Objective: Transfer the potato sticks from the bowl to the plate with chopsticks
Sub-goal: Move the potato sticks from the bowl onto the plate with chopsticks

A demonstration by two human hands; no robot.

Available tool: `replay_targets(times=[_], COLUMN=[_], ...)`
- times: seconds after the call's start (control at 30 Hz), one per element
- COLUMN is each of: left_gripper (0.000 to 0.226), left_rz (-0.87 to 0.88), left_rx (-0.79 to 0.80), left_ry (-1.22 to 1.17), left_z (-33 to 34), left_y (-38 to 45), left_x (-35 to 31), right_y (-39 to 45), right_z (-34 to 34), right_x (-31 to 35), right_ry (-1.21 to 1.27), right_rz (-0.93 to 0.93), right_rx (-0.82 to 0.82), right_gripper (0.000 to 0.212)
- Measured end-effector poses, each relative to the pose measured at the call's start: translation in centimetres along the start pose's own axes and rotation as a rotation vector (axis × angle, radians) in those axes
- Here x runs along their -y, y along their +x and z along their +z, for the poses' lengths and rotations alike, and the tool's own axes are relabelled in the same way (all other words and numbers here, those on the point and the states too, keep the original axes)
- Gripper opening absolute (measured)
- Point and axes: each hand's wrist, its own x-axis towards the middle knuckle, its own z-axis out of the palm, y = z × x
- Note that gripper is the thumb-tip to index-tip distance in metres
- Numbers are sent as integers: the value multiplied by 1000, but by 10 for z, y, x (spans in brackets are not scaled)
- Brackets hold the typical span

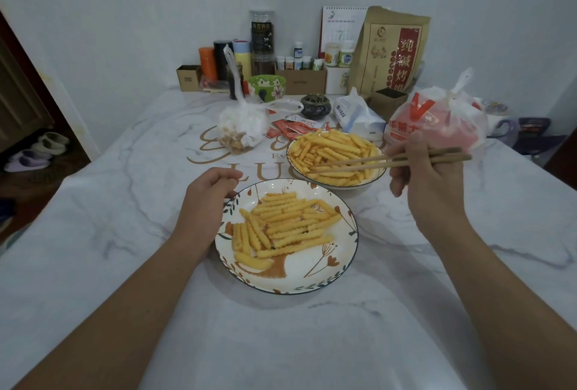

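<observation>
Marble-patterned table [125, 264], white with grey veins and gold lettering near the middle. At the far edge against the wall, a clutter of jars, small bottles, cardboard boxes, a brown paper bag [393, 49] with red label, a calendar [342, 27]. Nearer, a knotted red-and-white plastic bag [437, 118] at right, a clear bag of snacks [242, 127] at left, a tissue pack [356, 116], a green bowl [267, 85], red sachets [288, 125].

Nearest the camera, a flower-patterned plate [312, 277] carrying a spread of crinkle-cut sticks [287, 227]. Just beyond and to the right, almost touching its rim, a bowl [292, 152] heaped with more of the same potato sticks.

Left hand [204, 199] resting at the plate's left rim, fingers loosely curled inward, thumb near the edge; whether anything is actually pinched cannot be told. Right hand [427, 177] raised beside the bowl, fingers curled round a pair of chopsticks [368, 162] held near level, tips reaching left down among the sticks in the bowl, close together. No telling whether a stick is caught between the tips.
</observation>
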Motion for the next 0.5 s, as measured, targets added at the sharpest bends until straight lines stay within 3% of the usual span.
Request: replay_targets(times=[0.23, 0.4, 0.5], left_gripper=[26, 25, 25], left_rz=[0, 8, 6], left_rx=[-3, -2, -4], left_ry=[8, 15, 21], left_z=[0, 0, 0], left_y=[0, 0, -1], left_x=[0, -1, -1], right_y=[-2, 8, 14], right_z=[15, 3, -10], right_x=[-16, 2, 8], right_ry=[-80, 193, 331], right_rz=[52, 158, 272], right_rx=[-16, -192, -56], right_gripper=[46, 60, 60])
